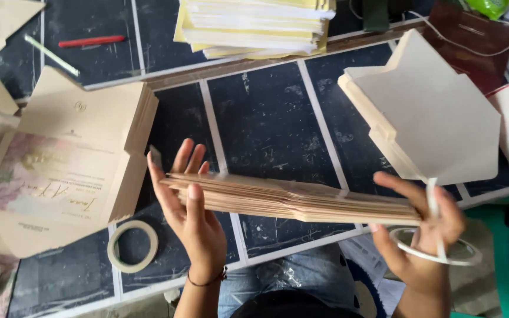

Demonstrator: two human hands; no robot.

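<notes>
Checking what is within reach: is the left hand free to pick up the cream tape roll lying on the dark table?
Probably not yet: the left hand is pressed against the end of the tan card stack, though the tape roll lies uncovered beside it.

Left hand and right hand hold a flat stack of tan envelopes by its ends above the dark worktop; a tape roll lies nearby.
</notes>
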